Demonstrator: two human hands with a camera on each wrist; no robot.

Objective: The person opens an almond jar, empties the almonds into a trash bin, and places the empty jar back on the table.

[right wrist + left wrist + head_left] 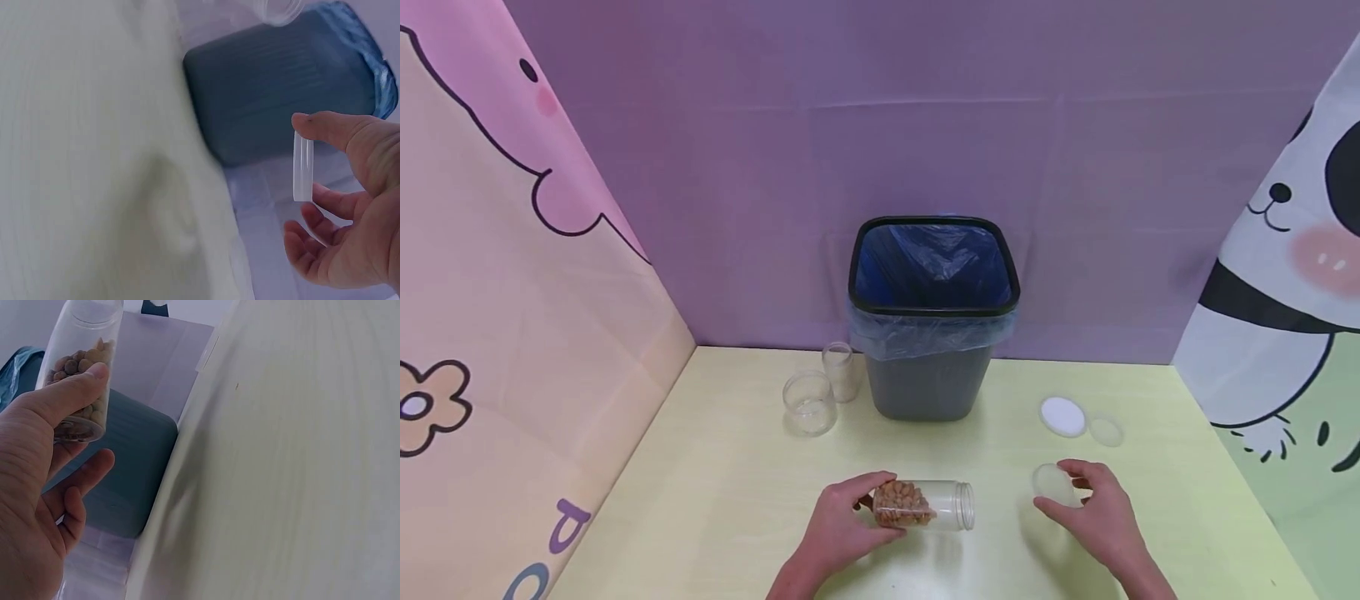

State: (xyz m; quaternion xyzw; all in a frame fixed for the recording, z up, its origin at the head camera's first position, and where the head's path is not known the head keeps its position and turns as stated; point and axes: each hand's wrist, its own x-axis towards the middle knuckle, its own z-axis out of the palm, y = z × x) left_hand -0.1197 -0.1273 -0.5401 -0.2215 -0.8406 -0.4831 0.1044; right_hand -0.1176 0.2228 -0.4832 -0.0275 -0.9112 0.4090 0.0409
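Observation:
My left hand [844,518] grips the base end of a clear jar [951,502], which lies sideways in the air with its open mouth facing right. Brown nuts or beans [902,504] fill part of the jar toward its base; their exact kind I cannot tell. In the left wrist view the thumb presses along the jar's side [84,334]. My right hand [1093,508] pinches a translucent round lid [1051,483] by its edge, to the right of the jar and apart from it. Seen edge-on in the right wrist view, the lid [303,169] sits between thumb and fingers.
A grey bin [928,387] with a black rim and blue liner stands at the back. Left of it are a short clear jar [809,408] and a taller clear jar [841,375]. A white lid [1063,417] and a translucent lid [1107,431] lie at the right on the pale table [700,500].

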